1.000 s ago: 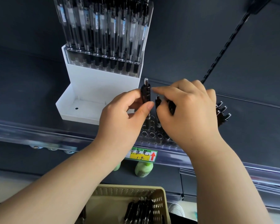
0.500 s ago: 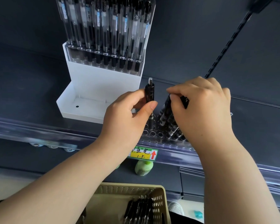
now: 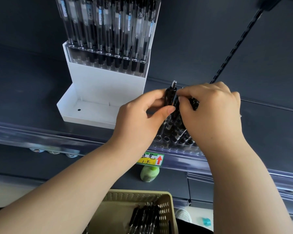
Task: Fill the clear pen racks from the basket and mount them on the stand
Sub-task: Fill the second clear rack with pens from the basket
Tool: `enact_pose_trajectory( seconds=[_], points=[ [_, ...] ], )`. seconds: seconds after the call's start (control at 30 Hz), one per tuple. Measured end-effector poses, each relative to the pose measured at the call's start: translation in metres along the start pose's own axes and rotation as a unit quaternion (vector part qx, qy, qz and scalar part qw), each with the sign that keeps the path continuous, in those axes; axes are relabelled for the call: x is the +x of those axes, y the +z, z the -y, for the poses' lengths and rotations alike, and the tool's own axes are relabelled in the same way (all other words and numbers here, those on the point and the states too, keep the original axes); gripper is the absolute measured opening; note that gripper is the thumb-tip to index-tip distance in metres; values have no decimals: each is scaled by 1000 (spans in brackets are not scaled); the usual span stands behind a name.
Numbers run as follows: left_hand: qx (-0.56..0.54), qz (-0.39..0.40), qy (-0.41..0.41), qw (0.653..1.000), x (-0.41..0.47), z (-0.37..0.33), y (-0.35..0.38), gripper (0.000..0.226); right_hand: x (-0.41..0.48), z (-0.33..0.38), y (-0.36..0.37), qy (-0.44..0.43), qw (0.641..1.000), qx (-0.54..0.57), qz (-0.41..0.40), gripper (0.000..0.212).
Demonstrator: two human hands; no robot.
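A clear pen rack (image 3: 166,141) with rows of round holes lies on the dark shelf behind the price rail. My left hand (image 3: 139,120) pinches one black pen (image 3: 169,97) upright over the rack. My right hand (image 3: 210,112) grips a bundle of black pens (image 3: 193,103) whose tips reach down into the rack's holes. The white stand (image 3: 107,92) sits at the left, its upper tier holding a filled rack of pens (image 3: 108,34), its lower tray bare. A beige basket (image 3: 164,200) with more black pens (image 3: 145,218) is at the bottom.
A transparent price rail (image 3: 41,134) runs along the shelf's front edge, carrying a green and yellow tag (image 3: 150,158). A green bottle (image 3: 149,173) stands on the lower shelf. A slotted black upright (image 3: 235,44) slants at the upper right.
My right hand has moved left with its bundle, closing up against the pen in my left hand. The bundle's tips now sit lower in the rack. My left hand has barely shifted.
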State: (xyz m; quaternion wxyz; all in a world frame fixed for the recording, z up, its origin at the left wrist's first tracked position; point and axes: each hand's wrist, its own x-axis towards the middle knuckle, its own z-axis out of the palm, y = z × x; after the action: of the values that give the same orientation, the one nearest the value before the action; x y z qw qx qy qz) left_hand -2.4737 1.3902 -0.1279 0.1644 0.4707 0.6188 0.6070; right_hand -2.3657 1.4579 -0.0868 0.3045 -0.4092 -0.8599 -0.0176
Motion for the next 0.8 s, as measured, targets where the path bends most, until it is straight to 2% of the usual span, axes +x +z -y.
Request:
enact_pose_trajectory(
  seconds=[0.13, 0.4, 0.6, 0.8],
  points=[
    [-29, -10, 3, 1000, 0, -1, 2, 22, 0, 3, -2, 0, 999, 33, 0, 15],
    [-44, -29, 33, 998, 0, -4, 1, 23, 0, -6, -8, 25, 999, 16, 19, 13],
    [-53, -10, 34, 998, -1, -1, 3, 23, 0, -8, -6, 11, 1000, 23, -17, 14],
    [11, -2, 43, 999, -2, 7, 14, 17, -1, -10, -9, 26, 996, 80, -41, 15]
  ],
)
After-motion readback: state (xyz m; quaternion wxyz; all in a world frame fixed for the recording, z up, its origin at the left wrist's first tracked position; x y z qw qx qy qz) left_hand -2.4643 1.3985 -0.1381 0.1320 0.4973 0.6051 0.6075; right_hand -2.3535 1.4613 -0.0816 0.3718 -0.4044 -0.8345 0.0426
